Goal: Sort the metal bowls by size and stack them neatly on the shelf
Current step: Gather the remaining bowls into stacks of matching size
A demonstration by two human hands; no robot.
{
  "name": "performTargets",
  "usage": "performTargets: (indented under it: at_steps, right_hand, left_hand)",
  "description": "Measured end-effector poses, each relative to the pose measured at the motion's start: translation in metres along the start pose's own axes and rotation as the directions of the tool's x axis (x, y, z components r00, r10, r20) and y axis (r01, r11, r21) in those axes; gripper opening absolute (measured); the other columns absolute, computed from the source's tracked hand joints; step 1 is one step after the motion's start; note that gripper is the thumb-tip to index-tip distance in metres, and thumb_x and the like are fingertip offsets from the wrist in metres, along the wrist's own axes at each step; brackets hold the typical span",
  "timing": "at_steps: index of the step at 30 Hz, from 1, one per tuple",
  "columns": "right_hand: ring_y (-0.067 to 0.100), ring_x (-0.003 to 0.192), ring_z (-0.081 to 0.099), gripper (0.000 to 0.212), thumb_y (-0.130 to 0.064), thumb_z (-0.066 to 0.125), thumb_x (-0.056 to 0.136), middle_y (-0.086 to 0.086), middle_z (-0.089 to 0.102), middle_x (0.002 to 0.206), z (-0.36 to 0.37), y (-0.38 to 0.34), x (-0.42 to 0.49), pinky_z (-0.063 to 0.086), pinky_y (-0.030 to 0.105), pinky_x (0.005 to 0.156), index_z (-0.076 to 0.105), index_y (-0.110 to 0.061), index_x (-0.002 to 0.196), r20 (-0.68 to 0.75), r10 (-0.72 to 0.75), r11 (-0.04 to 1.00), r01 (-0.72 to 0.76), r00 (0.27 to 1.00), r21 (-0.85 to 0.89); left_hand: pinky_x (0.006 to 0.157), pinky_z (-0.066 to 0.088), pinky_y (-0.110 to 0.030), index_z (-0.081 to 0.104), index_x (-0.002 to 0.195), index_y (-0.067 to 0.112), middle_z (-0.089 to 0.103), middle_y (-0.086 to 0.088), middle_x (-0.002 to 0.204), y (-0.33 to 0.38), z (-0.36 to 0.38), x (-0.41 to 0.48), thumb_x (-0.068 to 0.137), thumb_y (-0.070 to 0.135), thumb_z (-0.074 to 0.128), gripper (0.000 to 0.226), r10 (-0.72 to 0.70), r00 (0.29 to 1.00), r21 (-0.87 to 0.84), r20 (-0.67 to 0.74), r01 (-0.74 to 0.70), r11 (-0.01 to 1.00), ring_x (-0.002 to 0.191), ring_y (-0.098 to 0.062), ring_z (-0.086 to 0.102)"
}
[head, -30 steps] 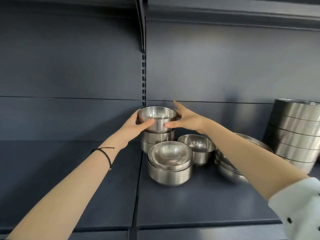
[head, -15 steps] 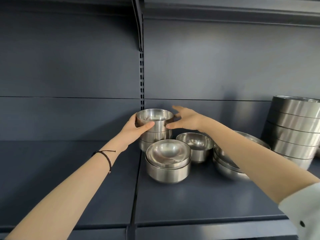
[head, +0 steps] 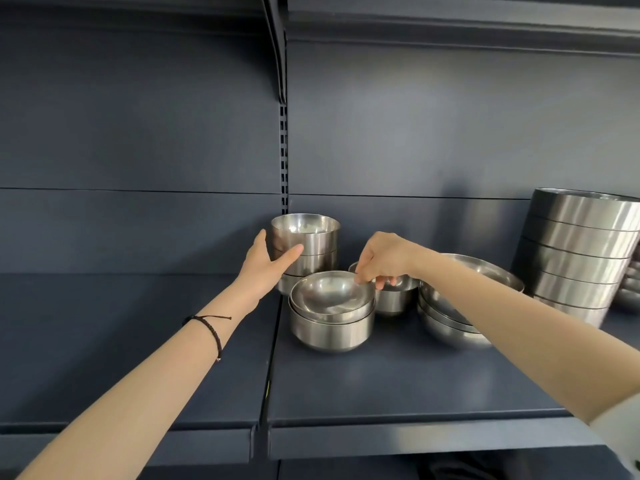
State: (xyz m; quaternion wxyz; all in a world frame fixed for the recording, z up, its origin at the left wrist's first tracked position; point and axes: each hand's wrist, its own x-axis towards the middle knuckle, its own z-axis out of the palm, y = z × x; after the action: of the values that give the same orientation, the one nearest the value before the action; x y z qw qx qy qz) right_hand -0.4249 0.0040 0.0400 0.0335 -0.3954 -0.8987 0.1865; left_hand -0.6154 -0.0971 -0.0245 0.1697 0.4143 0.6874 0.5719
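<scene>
A stack of small steel bowls [head: 308,244] stands at the back of the dark shelf [head: 398,382], by the upright. My left hand [head: 265,263] wraps its left side, thumb across the front. My right hand [head: 382,259] is lower and to the right, its fingertips pinched on the rim of a single small bowl [head: 394,301]. In front sit two nested medium bowls [head: 330,320]. Wide shallow bowls [head: 446,315] lie nested under my right forearm, partly hidden by it.
A tall stack of large bowls [head: 581,251] stands at the right, with more bowls [head: 630,289] behind it at the frame edge. The left shelf panel [head: 121,341] and the shelf's front lip [head: 415,441] are nearer me. Another shelf hangs overhead.
The small bowl held by both hands came down onto the small stack. My right hand left it and moved down-right to the single bowl's rim. My left hand stays on the stack.
</scene>
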Motion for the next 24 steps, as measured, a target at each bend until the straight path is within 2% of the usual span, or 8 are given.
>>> performTargets:
  at_steps: [2,5,7,10,14,18,21,24]
  right_hand:
    - [0.017,0.057,0.061,0.018,-0.009,0.06,0.088,0.006,0.066,0.064,0.001,0.0,-0.002,0.048,0.017,0.049,0.073,0.001,0.096,-0.005,0.013,0.999,-0.013,1.0,0.032]
    - [0.021,0.059,0.065,0.023,-0.002,0.058,0.081,0.013,0.069,0.066,-0.002,0.006,0.001,0.057,0.023,0.063,0.073,0.01,0.093,-0.093,0.008,0.984,0.009,0.996,0.179]
    - [0.017,0.053,0.064,0.022,-0.003,0.058,0.08,0.011,0.069,0.063,-0.007,0.01,0.0,0.056,0.016,0.057,0.074,0.008,0.09,-0.149,0.011,0.979,0.02,0.989,0.202]
    - [0.017,0.055,0.065,0.019,-0.003,0.06,0.083,0.007,0.067,0.058,-0.017,0.012,-0.001,0.057,0.017,0.062,0.074,0.007,0.089,-0.207,0.034,0.953,0.031,0.978,0.303]
    - [0.024,0.064,0.067,0.019,-0.002,0.059,0.083,0.007,0.065,0.056,-0.028,0.01,-0.002,0.061,0.029,0.077,0.072,0.011,0.088,-0.273,0.036,0.891,0.093,0.961,0.445]
    - [0.018,0.055,0.066,0.012,-0.002,0.062,0.084,0.006,0.065,0.053,-0.03,0.007,-0.007,0.062,0.027,0.067,0.072,0.002,0.077,-0.305,0.022,0.832,0.152,0.952,0.534]
    - [0.013,0.059,0.068,0.022,-0.025,0.069,0.09,0.007,0.069,0.067,-0.027,0.01,-0.014,0.06,0.025,0.062,0.072,-0.004,0.083,-0.324,-0.025,0.768,0.226,0.946,0.599]
    - [0.014,0.1,0.069,0.062,-0.065,0.064,0.077,0.002,0.074,0.106,-0.023,0.021,-0.028,0.059,0.031,0.085,0.071,-0.015,0.112,-0.241,-0.16,0.74,0.278,0.957,0.612]
  left_hand:
    - [0.119,0.022,-0.046,0.008,0.158,0.025,0.011,0.001,0.165,-0.002,-0.001,-0.01,0.09,0.051,0.063,0.091,0.008,1.0,0.022,-0.026,-0.007,1.0,0.151,-0.022,0.013]
    - [0.12,0.021,-0.05,0.016,0.156,0.032,0.013,0.004,0.164,-0.002,-0.005,-0.026,0.091,0.055,0.058,0.081,0.033,0.999,0.037,-0.011,-0.032,0.999,0.151,-0.018,0.01]
    - [0.12,0.022,-0.048,0.022,0.154,0.036,0.016,0.008,0.162,0.0,-0.007,-0.037,0.092,0.055,0.055,0.073,0.073,0.996,0.016,0.047,-0.074,0.997,0.15,-0.014,0.01]
    - [0.112,0.029,-0.033,0.026,0.15,0.043,0.025,0.015,0.152,0.008,-0.009,-0.048,0.091,0.054,0.055,0.066,0.115,0.983,0.006,0.14,-0.117,0.993,0.143,-0.009,0.023]
    - [0.099,0.036,-0.012,0.042,0.132,0.044,0.051,0.034,0.125,0.028,-0.004,-0.059,0.084,0.05,0.068,0.055,0.204,0.951,-0.035,0.232,-0.202,0.979,0.114,0.02,0.046]
    - [0.073,0.043,-0.001,0.05,0.125,0.032,0.063,0.012,0.117,0.04,0.005,-0.06,0.092,0.027,0.064,0.036,0.247,0.959,-0.135,0.141,-0.228,0.964,0.089,0.02,0.06]
    - [0.071,0.046,-0.003,0.053,0.128,0.022,0.064,0.002,0.121,0.045,0.005,-0.063,0.088,0.034,0.067,0.043,0.217,0.969,-0.168,0.115,-0.196,0.966,0.089,0.014,0.063]
    - [0.087,0.047,-0.012,0.052,0.129,0.024,0.063,0.01,0.124,0.05,0.008,-0.063,0.069,0.052,0.072,0.07,0.196,0.974,-0.175,0.109,-0.175,0.969,0.112,0.005,0.058]
